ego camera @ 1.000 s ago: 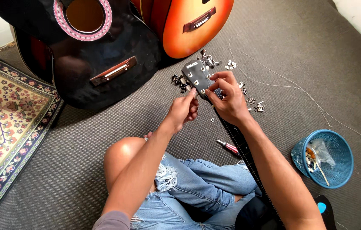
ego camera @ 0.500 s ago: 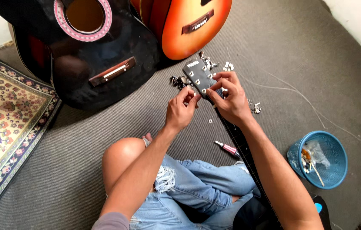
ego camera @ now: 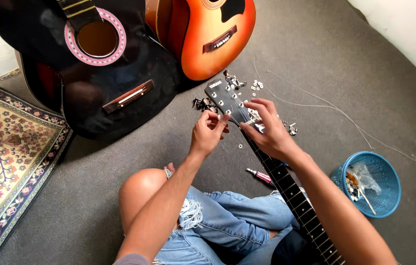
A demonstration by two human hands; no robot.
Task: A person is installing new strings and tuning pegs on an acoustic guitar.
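A black guitar headstock (ego camera: 225, 95) with bare tuner holes lies on the grey carpet, and its fretted neck (ego camera: 291, 189) runs back across my lap. My left hand (ego camera: 208, 132) is at the headstock's lower left edge. Its fingers are curled and pinched together, and what they hold is hidden. My right hand (ego camera: 266, 130) clasps the neck where it meets the headstock, fingers spread over the top and thumb on the near side. Loose metal tuner parts (ego camera: 203, 103) and small washers (ego camera: 257, 84) lie around the headstock.
A black acoustic guitar (ego camera: 105, 83) and an orange sunburst guitar (ego camera: 213, 34) stand at the back. A patterned rug (ego camera: 7, 157) lies at the left. A blue basket (ego camera: 379, 196) sits at the right, with loose strings (ego camera: 325, 105) beyond it. A small screwdriver (ego camera: 262, 175) lies by my knee.
Both hands stay at the headstock. They have shifted slightly down it toward the neck, and the left fingers have curled in tighter.
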